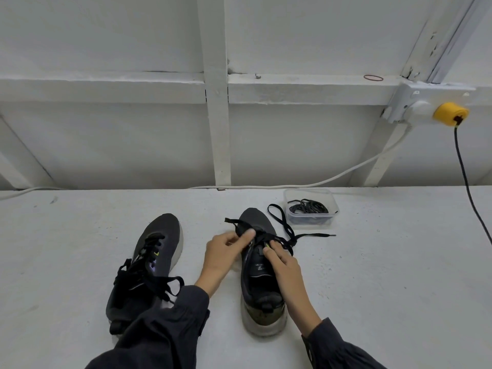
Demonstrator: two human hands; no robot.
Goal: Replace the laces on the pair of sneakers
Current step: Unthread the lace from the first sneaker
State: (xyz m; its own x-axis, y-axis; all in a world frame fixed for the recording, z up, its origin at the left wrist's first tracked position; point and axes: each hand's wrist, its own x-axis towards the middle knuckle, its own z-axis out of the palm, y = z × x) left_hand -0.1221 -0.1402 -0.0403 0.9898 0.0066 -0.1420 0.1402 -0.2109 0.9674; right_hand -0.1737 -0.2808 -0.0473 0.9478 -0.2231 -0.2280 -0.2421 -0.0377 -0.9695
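Two dark sneakers stand on the white surface with toes pointing away from me. The left sneaker [157, 251] is laced, its black lace ends lying loose over the opening. The right sneaker [259, 286] is partly laced. My left hand [226, 251] pinches a black lace [286, 230] near the front eyelets. My right hand [282, 265] grips the same lace on the shoe's right side. One end of the lace trails off to the right and a loop of it lies beyond the toe.
A clear plastic box [310, 207] holding a coil of black laces sits just beyond the right sneaker. A white wall with beams rises behind. A yellow plug [451, 114] with a black cable hangs at the right. A white cable runs along the wall's base.
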